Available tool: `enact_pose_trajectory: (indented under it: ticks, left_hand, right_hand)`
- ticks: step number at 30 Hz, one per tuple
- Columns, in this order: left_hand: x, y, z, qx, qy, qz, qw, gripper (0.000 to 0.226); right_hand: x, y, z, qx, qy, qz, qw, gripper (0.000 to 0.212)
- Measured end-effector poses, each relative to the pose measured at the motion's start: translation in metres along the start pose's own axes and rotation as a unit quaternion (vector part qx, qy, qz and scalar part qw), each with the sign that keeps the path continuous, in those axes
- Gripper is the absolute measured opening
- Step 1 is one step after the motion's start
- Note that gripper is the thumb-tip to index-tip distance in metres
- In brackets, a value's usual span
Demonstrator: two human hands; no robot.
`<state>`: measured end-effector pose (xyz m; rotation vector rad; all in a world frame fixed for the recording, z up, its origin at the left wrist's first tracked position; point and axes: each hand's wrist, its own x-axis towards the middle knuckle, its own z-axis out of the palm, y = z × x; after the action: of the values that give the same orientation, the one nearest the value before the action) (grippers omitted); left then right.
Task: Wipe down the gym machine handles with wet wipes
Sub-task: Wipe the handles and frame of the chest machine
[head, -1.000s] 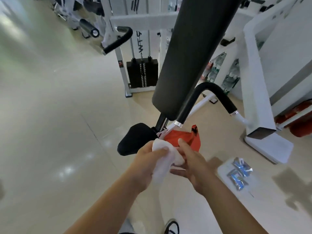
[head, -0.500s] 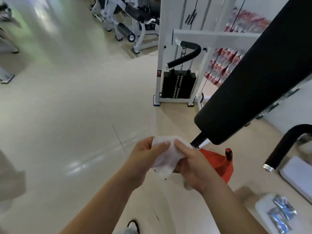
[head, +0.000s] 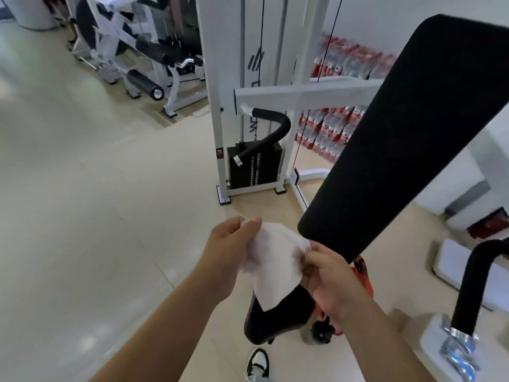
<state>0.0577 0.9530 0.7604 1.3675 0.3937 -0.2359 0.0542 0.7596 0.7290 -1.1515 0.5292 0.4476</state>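
Wipe (head: pixel 271 260), centre: white.
Back pad (head: pixel 407 139), 2 o'clock: matte black.
Seat (head: pixel 278 318), 6 o'clock: black.
Bag (head: pixel 363 277), 5 o'clock: orange-red, dark mark near top.
Curved handle (head: pixel 271 133), 12 o'clock: black grip, silver end cap.
Frame (head: pixel 303 96) around it: pale grey-white, dark striped logo.
Weight stack (head: pixel 254 168): black, white dotted column down middle.
Bottle packs (head: pixel 338 128), 1 o'clock: red and clear.
Second handle (head: pixel 473 282), 4 o'clock: black.
Packets (head: pixel 457 351) below it: shiny silver-blue.
Shoe (head: pixel 257 362), 6 o'clock: black and white.
Floor (head: pixel 82 202): glossy cream.
Far machine (head: pixel 154 48), 11 o'clock: white frame, black pads.
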Motion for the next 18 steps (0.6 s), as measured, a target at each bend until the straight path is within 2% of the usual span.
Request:
enact_pose_trajectory:
  ticks: [3, 5, 6, 8, 10, 12, 14, 16, 18]
  left_hand:
    - [0.035, 0.022, -0.010, -0.014, 0.010, 0.013, 1.000, 0.032]
    - [0.055, 0.042, -0.017, -0.033, -0.004, 0.024, 0.999, 0.031]
    - [0.064, 0.051, -0.020, -0.046, -0.019, 0.024, 0.998, 0.029]
    - [0.080, 0.070, -0.022, -0.090, -0.066, 0.001, 0.994, 0.028]
    - [0.099, 0.087, -0.024, -0.135, -0.138, -0.039, 0.980, 0.031]
    - [0.123, 0.103, -0.029, -0.125, -0.190, -0.068, 0.971, 0.038]
    - [0.152, 0.116, -0.037, -0.092, -0.191, -0.079, 0.974, 0.040]
    - [0.187, 0.126, -0.051, -0.059, -0.185, -0.060, 0.979, 0.031]
    - [0.222, 0.140, -0.065, 0.009, -0.166, -0.016, 0.986, 0.025]
  right_hand:
    - [0.040, -0.019, 0.017, 0.051, 0.064, 0.027, 0.996, 0.040]
    - [0.060, -0.032, 0.036, 0.077, 0.065, 0.030, 0.994, 0.032]
    - [0.066, -0.038, 0.048, 0.080, 0.044, 0.038, 0.995, 0.034]
    - [0.073, -0.050, 0.069, 0.066, -0.050, 0.065, 0.994, 0.062]
    - [0.081, -0.058, 0.087, 0.093, -0.166, 0.081, 0.979, 0.088]
    - [0.093, -0.069, 0.105, 0.154, -0.222, 0.070, 0.960, 0.090]
    - [0.110, -0.078, 0.126, 0.172, -0.185, 0.022, 0.967, 0.076]
    - [0.125, -0.084, 0.150, 0.113, -0.087, -0.036, 0.989, 0.057]
    - [0.136, -0.096, 0.179, 0.077, 0.001, -0.072, 0.994, 0.042]
